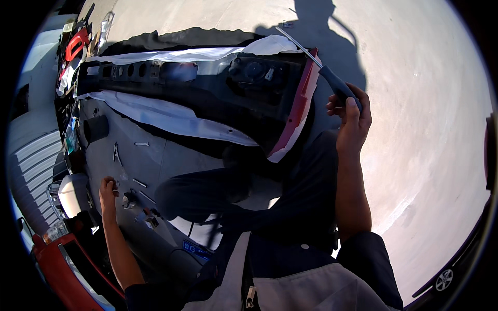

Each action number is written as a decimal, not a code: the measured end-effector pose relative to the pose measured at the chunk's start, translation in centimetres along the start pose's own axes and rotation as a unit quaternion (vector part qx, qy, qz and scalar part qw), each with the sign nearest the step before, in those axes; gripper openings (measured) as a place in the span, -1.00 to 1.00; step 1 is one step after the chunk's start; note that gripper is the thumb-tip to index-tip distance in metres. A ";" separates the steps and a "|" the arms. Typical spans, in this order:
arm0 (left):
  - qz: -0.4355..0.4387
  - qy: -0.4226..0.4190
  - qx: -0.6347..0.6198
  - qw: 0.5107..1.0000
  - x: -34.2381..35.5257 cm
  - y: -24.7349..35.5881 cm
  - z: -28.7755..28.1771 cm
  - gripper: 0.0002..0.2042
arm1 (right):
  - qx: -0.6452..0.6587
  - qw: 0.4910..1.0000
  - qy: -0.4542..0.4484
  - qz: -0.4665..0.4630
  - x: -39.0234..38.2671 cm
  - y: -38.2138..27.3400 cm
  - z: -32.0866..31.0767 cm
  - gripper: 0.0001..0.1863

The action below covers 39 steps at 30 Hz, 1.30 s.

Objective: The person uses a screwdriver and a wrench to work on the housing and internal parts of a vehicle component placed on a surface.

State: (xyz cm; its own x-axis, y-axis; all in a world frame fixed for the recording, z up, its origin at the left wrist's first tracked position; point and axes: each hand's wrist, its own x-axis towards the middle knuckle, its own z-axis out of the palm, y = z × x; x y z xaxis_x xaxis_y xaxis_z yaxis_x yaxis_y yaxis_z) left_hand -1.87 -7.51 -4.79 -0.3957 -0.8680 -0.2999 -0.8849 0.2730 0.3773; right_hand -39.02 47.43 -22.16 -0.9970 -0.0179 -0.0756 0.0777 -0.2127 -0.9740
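My right hand (355, 111) is closed around the dark handle of a screwdriver (334, 83), its long metal shaft slanting up and left. Just left of it lies a long black car body panel (207, 103) with a red painted edge (301, 106) and white sheeting (171, 114) along its sides. At the lower left, my left hand (108, 196) hangs low over the ground with its fingers curled in. Something small and pale may be at those fingertips; I cannot make it out. Below that hand are a small dark tool part (128, 200) and a metal rod (147, 197).
Pliers (116, 152), a wrench (141, 144) and a short metal bar (139, 183) lie on the concrete. A dark bucket (96, 128) stands near clutter along the left. A red car part (67, 264) is at lower left. My bent knees sit close to the panel.
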 end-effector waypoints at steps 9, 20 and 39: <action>0.306 -0.437 -0.199 0.822 -0.5 28.2 34.8 -0.78 | -0.036 0.997 0.042 -0.058 7.0 -1.4 5.1 -0.55; 0.163 -0.388 -0.333 0.844 -7.7 23.7 45.0 -0.81 | 0.052 0.984 0.162 -0.062 9.7 -0.1 -5.1 -0.30; 0.138 -0.402 -0.403 0.811 -10.5 22.6 45.2 -0.75 | -0.273 0.948 -0.151 -0.063 6.2 1.4 5.4 -0.59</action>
State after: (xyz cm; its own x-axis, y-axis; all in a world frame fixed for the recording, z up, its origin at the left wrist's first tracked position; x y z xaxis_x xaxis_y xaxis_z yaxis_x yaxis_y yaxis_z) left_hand -28.87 26.50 -32.72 -0.8699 -0.1819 -0.4586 -0.4158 -0.2299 0.8799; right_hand -45.10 41.70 -22.84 -0.9462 -0.3219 0.0322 -0.1356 0.3042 -0.9429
